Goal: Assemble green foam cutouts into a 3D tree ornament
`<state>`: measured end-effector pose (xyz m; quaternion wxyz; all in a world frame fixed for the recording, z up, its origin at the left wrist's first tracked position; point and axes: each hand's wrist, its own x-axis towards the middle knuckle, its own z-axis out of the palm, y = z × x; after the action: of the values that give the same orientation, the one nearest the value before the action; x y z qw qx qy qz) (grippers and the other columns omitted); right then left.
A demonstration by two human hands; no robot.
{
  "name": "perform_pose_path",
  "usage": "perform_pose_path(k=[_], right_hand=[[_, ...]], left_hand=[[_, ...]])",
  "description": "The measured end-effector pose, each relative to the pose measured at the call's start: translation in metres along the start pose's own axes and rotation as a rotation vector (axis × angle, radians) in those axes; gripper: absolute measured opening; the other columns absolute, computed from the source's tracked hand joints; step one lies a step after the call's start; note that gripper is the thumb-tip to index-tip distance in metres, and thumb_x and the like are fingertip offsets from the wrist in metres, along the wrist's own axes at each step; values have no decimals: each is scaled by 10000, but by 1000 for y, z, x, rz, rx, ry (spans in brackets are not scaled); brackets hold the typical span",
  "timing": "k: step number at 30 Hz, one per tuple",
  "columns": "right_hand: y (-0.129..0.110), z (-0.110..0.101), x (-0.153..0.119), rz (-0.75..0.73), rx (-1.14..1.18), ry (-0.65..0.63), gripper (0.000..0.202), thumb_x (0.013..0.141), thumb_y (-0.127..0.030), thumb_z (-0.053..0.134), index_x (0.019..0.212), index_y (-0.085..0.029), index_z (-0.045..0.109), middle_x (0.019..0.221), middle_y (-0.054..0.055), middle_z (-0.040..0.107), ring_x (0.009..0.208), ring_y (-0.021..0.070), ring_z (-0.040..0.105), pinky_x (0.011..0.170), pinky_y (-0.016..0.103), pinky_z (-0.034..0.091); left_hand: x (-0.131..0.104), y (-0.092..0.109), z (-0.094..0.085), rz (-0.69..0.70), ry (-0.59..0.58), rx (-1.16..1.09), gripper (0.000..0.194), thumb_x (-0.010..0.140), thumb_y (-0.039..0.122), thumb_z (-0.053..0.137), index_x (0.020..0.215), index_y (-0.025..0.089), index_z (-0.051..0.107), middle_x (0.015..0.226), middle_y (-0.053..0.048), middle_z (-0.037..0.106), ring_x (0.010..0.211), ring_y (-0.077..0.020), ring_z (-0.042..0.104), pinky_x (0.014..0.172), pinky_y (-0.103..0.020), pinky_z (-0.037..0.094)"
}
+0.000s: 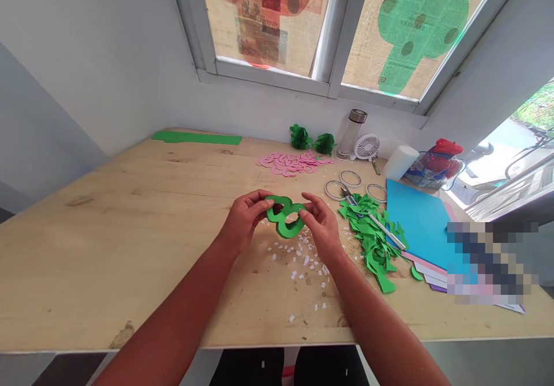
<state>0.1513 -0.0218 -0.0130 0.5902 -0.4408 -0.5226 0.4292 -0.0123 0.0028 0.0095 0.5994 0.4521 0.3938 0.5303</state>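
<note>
Left hand [246,216] pinching the left end of the green cutout [285,232], thumb on top, held up over the table [130,247]; it's thick-edged, curvy, two holes already through it; behind, curly pink pieces [288,165] in a flat pile, cut by the look of them; nearer, tiny white squares [306,260] everywhere; here's the right hand [324,227], thumb clamped on the right edge; then ragged green scraps [376,247], plenty trimmed, I'd judge, and a smooth blue sheet [418,221], uncut, how much remains I can't tell

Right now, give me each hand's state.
Left hand: closed, pinching one end of the green cutout.
Right hand: holding the same cutout's other end.
</note>
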Motion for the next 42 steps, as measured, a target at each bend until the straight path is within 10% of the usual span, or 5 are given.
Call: perform_pose_path(k=[19,26,35,42], right_hand=[[1,-3,-1,-162,-312,-71,344,761,-234,602,1104,-227,595,769,-3,643,708,142,603,711,299,499],[-3,0,-5,-245,-420,-113,340,788,-223,570,1129,-230,570,805,5,655,750,152,614,753,311,500],[-7,-2,-7,-480,-727,183,81,823,-210,543,868,-188,606,775,41,650,766,180,575,756,332,431],[-2,4,-11,-467,-815,34,109,845,-217,518,764,-192,587,686,11,641,661,147,553,682,286,392]], left_hand=[[-4,8,-4,180,-193,578,286,661,321,696,927,220,719,1013,-59,706,925,-238,639,748,-293,515],[-6,5,-4,140,-303,585,170,695,289,634,812,189,707,776,-21,698,702,-178,622,599,-249,479],[-5,-1,2,133,-92,535,160,677,315,651,738,168,656,642,0,640,563,-135,557,494,-225,448],[-7,-3,5,256,-78,741,174,700,317,600,778,178,671,659,17,657,579,-124,550,534,-213,434]])
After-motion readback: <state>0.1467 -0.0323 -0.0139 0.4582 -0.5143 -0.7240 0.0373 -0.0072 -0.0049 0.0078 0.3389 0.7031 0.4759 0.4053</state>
